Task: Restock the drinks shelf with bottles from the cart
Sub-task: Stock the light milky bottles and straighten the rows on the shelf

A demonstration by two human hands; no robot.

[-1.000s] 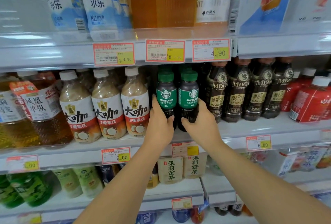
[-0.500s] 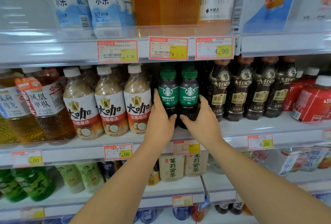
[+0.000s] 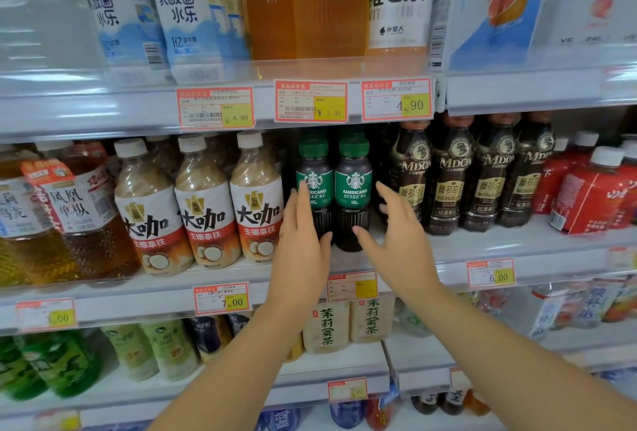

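Although the cart is out of view, the drinks shelf (image 3: 499, 248) looks well stocked at this level, with bottles standing along it from edge to edge. A row of coconut latte bottles (image 3: 203, 210) fills the left part and a row of dark coffee bottles (image 3: 448, 182) the right. Between them, in a narrow lane, two green-capped Americano bottles (image 3: 334, 189) stand upright side by side at the shelf front, labels facing out, with more green caps dimly visible behind.

Both hands are spread and hold nothing. The left hand (image 3: 301, 248) is flat, its fingers straight and lying over the left bottle's label, though whether they touch it or only pass in front I cannot tell. The right hand (image 3: 396, 237) sits just right of the right bottle, fingers fanned and thumb reaching toward its dark base.

I judge this pair as good as placed: seated, squared and needing at most a last nudge. How many bottles remain to be shelved cannot be read from here. The price tag (image 3: 351, 286) below the lane is too blurred to read.
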